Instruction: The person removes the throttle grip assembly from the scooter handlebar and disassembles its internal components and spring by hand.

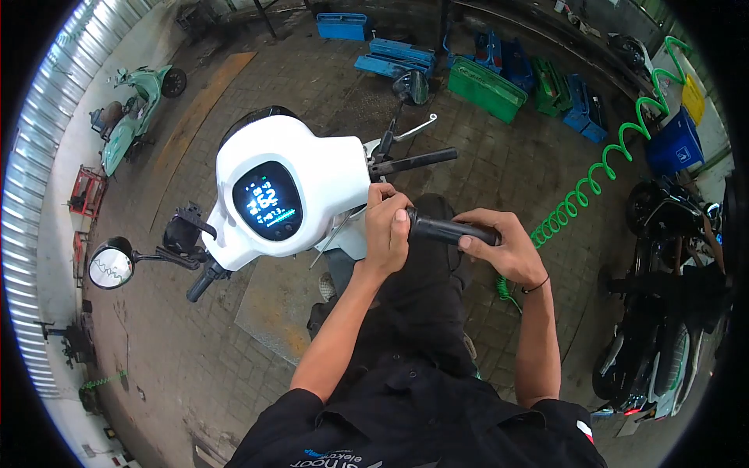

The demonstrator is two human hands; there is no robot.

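A black handlebar grip (446, 230) lies level in front of my body, off the scooter. My left hand (388, 230) is closed around its flanged left end, thumb up. My right hand (505, 243) pinches the right end between thumb and fingers. Just beyond my left hand is the white scooter head (312, 156), with a lit display (267, 201) reading 62. From its right side sticks out a black bar end (417, 161), with a silver brake lever (416, 128) above it. The left handlebar grip (205, 281) is still on its bar.
A round mirror (111, 267) juts out at the left, another mirror (411, 88) at the far right side. Blue and green toolboxes (488, 87) stand at the back. A green coiled air hose (573, 199) hangs on the right, near a parked black motorcycle (655, 304). A mint scooter (133, 117) stands left.
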